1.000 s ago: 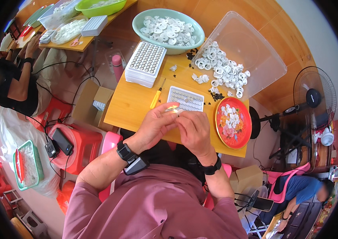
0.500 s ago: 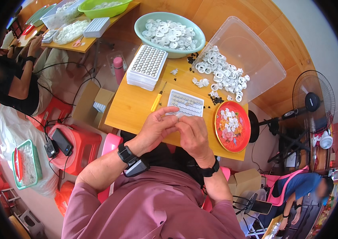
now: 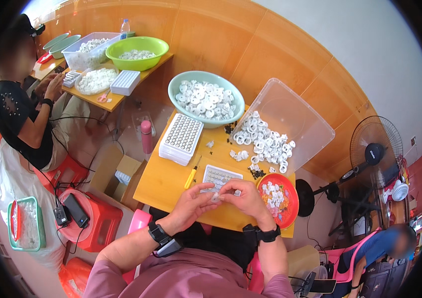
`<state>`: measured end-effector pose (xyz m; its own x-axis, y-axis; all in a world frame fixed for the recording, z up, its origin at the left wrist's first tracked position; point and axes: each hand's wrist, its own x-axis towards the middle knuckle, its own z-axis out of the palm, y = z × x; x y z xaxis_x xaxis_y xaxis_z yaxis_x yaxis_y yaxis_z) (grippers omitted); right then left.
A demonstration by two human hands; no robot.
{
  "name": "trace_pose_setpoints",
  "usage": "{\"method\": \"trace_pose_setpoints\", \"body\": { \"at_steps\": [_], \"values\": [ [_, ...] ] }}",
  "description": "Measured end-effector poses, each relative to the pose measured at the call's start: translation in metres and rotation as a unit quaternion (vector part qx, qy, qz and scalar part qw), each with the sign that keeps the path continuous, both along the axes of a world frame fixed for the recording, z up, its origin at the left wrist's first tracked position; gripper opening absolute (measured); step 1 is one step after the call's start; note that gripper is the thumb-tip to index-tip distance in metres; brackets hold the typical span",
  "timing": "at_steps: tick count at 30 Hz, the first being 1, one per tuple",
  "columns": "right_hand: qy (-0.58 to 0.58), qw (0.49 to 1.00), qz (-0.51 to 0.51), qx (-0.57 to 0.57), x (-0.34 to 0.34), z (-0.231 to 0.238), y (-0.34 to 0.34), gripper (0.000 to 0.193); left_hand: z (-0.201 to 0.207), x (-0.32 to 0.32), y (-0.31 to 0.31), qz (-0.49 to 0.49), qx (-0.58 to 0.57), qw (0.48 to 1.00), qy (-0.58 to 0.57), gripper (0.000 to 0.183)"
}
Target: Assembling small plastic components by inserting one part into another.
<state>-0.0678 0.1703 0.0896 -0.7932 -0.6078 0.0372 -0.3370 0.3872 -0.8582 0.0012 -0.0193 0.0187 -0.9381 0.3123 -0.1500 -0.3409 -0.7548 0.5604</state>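
My left hand (image 3: 190, 204) and my right hand (image 3: 246, 199) meet in front of me, fingertips pinched round a small white plastic part (image 3: 215, 197). Just beyond them lies a white tray (image 3: 225, 170) with rows of small round silver pieces, partly covered by my fingers. Left of this tray rests a yellow-handled screwdriver (image 3: 191, 177). To the right, a red round tray (image 3: 291, 208) with a flower pattern carries small white parts (image 3: 273, 194). White ring-shaped parts (image 3: 265, 139) spill from a clear plastic bin (image 3: 310, 130) tipped toward me.
A stack of white trays (image 3: 175, 156) and a pale green basin (image 3: 172, 95) of white parts stand at the table's far side. Small black pieces (image 3: 256, 173) lie near the bin. A standing fan (image 3: 374, 151) is at right. Another person (image 3: 24, 114) sits at the left table.
The view has tilted up, so the table sits lower in the picture. My hands stay together at the small white part, with the fingers slightly shifted and the part now more visible.
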Motion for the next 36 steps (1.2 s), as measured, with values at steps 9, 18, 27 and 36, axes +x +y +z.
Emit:
{"method": "trace_pose_setpoints", "body": {
  "at_steps": [9,18,27,36],
  "values": [
    [0.106,0.967,-0.193,-0.126,-0.105,0.060,-0.027,0.013,-0.003,-0.011,-0.006,0.054,0.005,0.998,-0.029,0.037],
    [0.112,0.960,-0.176,0.188,-0.147,-0.019,-0.065,0.031,-0.005,-0.011,-0.007,0.041,0.005,0.999,-0.023,0.029],
    [0.088,0.966,-0.169,0.172,-0.157,-0.040,-0.072,0.028,-0.003,-0.006,-0.005,0.044,0.020,0.998,-0.031,0.026],
    [-0.056,0.994,-0.081,-0.044,-0.080,0.006,-0.040,0.020,-0.007,-0.010,-0.007,0.051,0.014,0.998,-0.025,0.029]
  ]
}}
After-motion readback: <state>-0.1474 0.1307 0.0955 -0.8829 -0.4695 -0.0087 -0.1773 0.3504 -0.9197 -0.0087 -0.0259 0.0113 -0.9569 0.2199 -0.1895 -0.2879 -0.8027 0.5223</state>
